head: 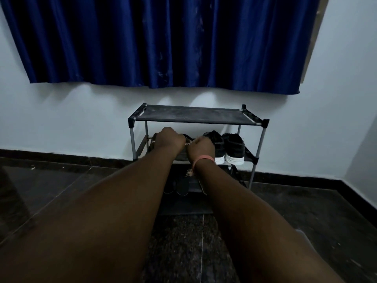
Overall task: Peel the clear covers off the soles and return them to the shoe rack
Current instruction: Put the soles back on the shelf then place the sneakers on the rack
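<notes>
A small black shoe rack stands against the white wall. On the left of its middle shelf lies a pair of dark shoes, largely hidden by my hands. My left hand reaches in and curls over the left shoe. My right hand, with a pink band at the wrist, curls over the shoe beside it. Neither grip is plain to see from behind. Any clear cover on the soles is hidden.
A pair of black sneakers with white soles sits on the right of the middle shelf. Dark shoes lie on the bottom shelf. A blue curtain hangs above. The floor is dark polished stone.
</notes>
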A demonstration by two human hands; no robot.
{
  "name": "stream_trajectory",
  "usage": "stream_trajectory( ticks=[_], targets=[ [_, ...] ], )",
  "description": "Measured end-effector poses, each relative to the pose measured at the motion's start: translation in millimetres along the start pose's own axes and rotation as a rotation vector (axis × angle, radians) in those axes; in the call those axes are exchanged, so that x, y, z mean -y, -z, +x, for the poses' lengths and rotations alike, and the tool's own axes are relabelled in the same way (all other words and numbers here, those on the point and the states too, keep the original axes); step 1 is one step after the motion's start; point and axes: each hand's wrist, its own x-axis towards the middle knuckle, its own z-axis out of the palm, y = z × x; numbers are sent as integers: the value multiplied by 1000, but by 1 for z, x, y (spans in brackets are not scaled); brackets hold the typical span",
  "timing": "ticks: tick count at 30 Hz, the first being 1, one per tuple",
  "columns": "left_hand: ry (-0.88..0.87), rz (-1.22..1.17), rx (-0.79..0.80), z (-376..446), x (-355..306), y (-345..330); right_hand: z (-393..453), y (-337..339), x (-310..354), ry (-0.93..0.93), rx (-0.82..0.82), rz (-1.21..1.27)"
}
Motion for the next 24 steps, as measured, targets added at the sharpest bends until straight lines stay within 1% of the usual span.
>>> stream_trajectory(
  ticks=[2, 6, 12, 14, 19, 24],
  targets=[
    [-28, 39, -18, -17, -4, -2, -15, 5, -10, 15, -11, -28],
    [-58, 89, 14, -57, 3, -30, -49, 19, -45, 34, -23, -89],
    [-3, 17, 96, -111, 30, -91, -79, 48, -106, -23, -27, -136],
    [15, 27, 134, -128, 35, -116, -83, 60, -132, -36, -25, -160],
    [76, -8, 244, -164, 43, -186, -87, 96, -200, -153, -66, -165],
    [150, -10, 381, -200, 55, -266, -93, 133, -279, -345, -118, -208]
  ],
)
